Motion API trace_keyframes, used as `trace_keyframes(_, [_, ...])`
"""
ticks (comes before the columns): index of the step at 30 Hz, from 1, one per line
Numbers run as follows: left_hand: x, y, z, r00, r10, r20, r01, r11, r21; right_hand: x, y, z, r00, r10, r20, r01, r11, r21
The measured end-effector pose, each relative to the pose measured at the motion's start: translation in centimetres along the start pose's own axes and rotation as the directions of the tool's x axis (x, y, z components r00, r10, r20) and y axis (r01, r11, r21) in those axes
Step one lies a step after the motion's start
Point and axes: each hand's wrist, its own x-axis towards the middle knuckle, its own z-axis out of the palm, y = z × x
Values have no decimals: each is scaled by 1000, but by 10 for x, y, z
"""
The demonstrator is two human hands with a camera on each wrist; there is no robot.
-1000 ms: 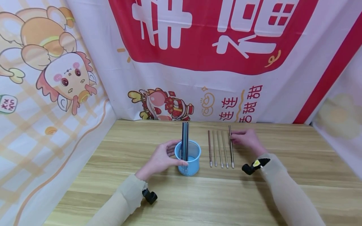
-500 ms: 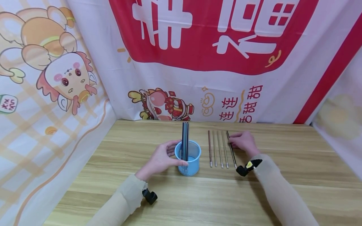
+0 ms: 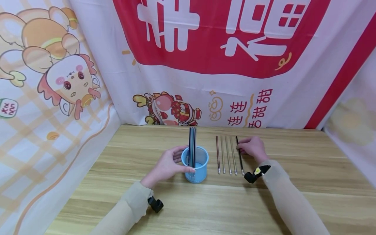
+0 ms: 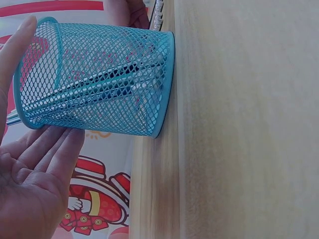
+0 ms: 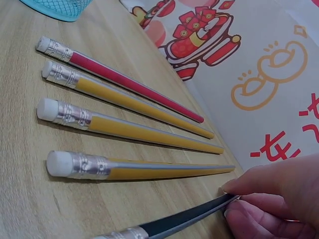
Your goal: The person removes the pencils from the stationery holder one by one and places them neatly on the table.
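A light-blue mesh pencil cup (image 3: 201, 173) stands on the table with several dark and blue pencils (image 3: 192, 138) leaning inside it. My left hand (image 3: 168, 164) holds the cup from its left side, thumb in front and fingers behind. To the right of the cup lie a red pencil (image 3: 218, 153) and three yellow pencils (image 5: 154, 134), side by side in a row, white erasers towards me. At the row's right end, my right hand (image 3: 254, 148) pinches a black pencil (image 5: 187, 216) near its far end, between thumb and fingertips. Its eraser tip is cut off in the right wrist view.
The wood-grain table (image 3: 188, 209) ends at a printed cloth wall (image 3: 211, 111) just beyond the pencils. Another printed cloth (image 3: 58, 137) hangs along the left side. Small black cameras (image 3: 155, 204) sit on both wrists.
My right hand has shifted left and slightly nearer, bringing the black pencil's far end closer to the row. Its eraser end swung right, then back a little left. The left hand and cup stayed put.
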Motion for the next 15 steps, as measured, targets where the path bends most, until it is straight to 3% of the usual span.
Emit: trace_keyframes(15, [1, -2, 0, 1000, 0, -11, 0, 1000, 17, 1, 2, -1, 1000, 11, 5, -11, 1000, 17])
